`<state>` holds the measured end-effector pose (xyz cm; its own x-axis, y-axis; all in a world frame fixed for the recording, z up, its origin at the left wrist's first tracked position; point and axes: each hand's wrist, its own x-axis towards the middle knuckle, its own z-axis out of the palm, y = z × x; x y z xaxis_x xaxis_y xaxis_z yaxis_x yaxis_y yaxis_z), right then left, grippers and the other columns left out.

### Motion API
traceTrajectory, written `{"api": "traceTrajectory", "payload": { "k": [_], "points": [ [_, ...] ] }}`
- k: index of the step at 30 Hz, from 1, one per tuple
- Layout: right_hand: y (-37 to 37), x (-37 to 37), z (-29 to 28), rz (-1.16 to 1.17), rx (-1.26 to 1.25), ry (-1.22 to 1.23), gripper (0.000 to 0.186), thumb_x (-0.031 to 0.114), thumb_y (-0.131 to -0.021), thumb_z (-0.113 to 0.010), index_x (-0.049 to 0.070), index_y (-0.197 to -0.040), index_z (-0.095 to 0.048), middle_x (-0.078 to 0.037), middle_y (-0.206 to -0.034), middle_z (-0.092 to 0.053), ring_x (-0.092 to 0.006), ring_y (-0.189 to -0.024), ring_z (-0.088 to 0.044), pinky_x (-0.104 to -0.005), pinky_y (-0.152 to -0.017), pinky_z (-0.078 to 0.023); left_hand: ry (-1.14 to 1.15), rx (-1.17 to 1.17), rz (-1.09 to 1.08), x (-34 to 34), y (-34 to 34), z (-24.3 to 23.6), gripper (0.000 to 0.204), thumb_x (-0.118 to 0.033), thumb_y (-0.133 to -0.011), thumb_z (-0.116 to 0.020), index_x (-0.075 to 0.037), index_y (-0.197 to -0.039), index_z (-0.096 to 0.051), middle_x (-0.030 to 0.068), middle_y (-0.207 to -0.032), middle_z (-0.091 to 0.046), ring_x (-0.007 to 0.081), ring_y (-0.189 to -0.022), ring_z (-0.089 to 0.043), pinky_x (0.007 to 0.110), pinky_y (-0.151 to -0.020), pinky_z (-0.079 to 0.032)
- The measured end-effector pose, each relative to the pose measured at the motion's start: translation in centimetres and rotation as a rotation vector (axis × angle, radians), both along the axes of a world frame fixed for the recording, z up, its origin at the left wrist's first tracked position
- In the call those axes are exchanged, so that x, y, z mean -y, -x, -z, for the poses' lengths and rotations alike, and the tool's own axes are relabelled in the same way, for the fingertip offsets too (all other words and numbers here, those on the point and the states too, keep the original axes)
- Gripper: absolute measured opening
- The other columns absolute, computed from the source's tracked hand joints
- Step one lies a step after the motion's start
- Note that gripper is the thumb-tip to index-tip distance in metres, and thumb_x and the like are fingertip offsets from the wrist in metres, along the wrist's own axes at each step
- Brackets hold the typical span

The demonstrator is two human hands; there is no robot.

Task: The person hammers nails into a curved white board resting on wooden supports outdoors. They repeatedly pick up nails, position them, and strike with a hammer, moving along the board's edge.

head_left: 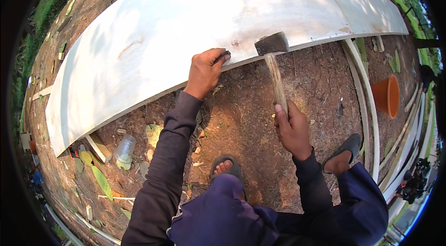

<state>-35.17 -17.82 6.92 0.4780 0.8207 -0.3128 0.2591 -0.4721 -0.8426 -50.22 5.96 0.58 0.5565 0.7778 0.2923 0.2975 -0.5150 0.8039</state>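
Observation:
My right hand [293, 129] is wrapped round the wooden handle of a hatchet [277, 78]. Its broad dark metal head lies over the near edge of a large white board [139, 55]. To the left of the head, my left hand [205, 71] is closed in a pinch at the same edge. A small dark thing [227, 54] shows at its fingertips, too small to name. The hatchet head and my left hand are apart.
Wooden beams [362, 102] run out from under the board on the right, beside an orange-brown pot [386, 96]. A clear plastic cup [124, 149] lies on the leaf-strewn soil at left, near a wood block [98, 147]. My sandalled feet stand below the board.

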Motion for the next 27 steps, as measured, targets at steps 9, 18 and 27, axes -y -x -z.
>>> {"api": "traceTrajectory", "payload": {
  "k": [9,18,27],
  "points": [
    [0.7,-3.5,-2.9,-0.266,0.343,-0.090,0.031,0.027,-0.107,-0.055,-0.004,-0.107,-0.056,-0.024,-0.075,-0.063,-0.0436,-0.066,-0.064,-0.0509,-0.059,-0.047,-0.058,0.010,0.015,0.3,-0.4,-0.4,0.013,-0.008,-0.090,-0.072,0.002,-0.098,-0.074,0.0195,-0.089,-0.073,0.0335,-0.075,-0.071,0.038,-0.069,-0.055],
    [1.3,-5.1,-7.0,-0.190,0.360,-0.227,0.031,0.029,-0.107,-0.053,-0.002,-0.108,-0.056,-0.023,-0.074,-0.063,-0.0429,-0.066,-0.065,-0.0502,-0.057,-0.049,-0.119,0.001,-0.022,0.6,0.2,0.5,0.010,-0.007,-0.088,-0.074,0.000,-0.095,-0.074,0.0167,-0.088,-0.073,0.0334,-0.077,-0.071,0.039,-0.068,-0.055],
    [0.1,-4.3,-3.2,-0.298,0.450,-0.032,0.032,0.030,-0.106,-0.054,-0.002,-0.103,-0.054,-0.024,-0.072,-0.061,-0.0442,-0.065,-0.064,-0.0511,-0.057,-0.049,-0.130,0.031,-0.024,0.5,-0.7,0.6,0.010,-0.007,-0.087,-0.074,0.000,-0.094,-0.075,0.0164,-0.088,-0.073,0.0334,-0.077,-0.072,0.038,-0.069,-0.055]
  ]
}}
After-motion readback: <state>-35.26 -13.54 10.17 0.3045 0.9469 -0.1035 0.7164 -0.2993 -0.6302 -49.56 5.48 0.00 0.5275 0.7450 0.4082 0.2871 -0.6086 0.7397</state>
